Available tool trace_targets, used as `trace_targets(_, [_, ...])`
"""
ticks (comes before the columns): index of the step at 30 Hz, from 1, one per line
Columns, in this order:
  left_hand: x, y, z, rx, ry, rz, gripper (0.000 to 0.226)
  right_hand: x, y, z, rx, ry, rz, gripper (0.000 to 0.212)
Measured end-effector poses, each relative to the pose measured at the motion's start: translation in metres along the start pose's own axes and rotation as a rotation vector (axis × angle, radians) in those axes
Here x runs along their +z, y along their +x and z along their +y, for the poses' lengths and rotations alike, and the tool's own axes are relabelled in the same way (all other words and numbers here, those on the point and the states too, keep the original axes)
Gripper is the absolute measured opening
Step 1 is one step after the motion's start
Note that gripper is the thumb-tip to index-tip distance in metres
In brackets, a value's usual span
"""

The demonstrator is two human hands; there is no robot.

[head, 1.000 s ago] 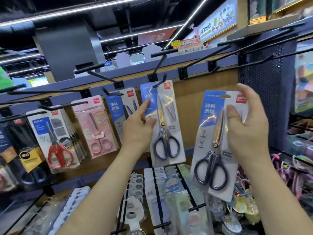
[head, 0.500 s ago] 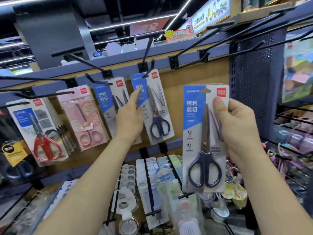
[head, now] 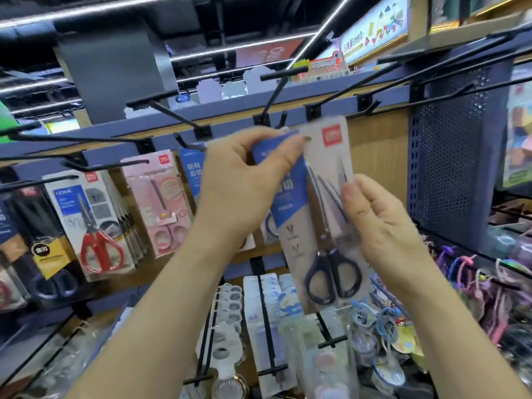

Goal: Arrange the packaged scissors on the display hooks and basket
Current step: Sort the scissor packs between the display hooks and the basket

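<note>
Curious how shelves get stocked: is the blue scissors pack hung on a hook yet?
Apparently not: left hand and right hand hold the pack tilted, top beside a hook; blur hides its hole.

One wide-angle camera rides on the person's head and faces forward at a shop display wall. It is near enough that both forearms rise from the bottom edge, and the left hand (head: 239, 180) and right hand (head: 383, 226), with the packaged scissors (head: 322, 159) they hold, fill the middle. Ceiling light strips (head: 86, 12) cross the top, black display hooks (head: 172, 112) the upper middle, and straight lines bow toward the edges.
</note>
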State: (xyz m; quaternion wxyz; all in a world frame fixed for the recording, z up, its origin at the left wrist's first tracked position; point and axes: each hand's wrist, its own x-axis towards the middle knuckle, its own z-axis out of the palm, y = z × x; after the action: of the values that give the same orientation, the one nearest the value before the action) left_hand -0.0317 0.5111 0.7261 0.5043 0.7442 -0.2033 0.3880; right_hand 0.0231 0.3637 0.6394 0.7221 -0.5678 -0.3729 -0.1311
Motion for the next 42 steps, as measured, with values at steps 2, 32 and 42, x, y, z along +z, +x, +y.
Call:
trace_targets(2, [-0.006, 0.010, 0.007, 0.092, 0.001, 0.038, 0.008, -0.005, -0.007, 0.007, 0.111, -0.043, -0.060, 0.030])
trace_targets(32, [-0.009, 0.001, -0.113, -0.447, 0.240, 0.043, 0.008, 0.016, 0.013, 0.064, 0.518, -0.128, 0.147, 0.041])
trace_targets(42, [-0.003, 0.022, -0.157, -0.427, 0.459, 0.135, 0.015, 0.006, 0.018, 0.086, 0.551, -0.507, 0.093, 0.027])
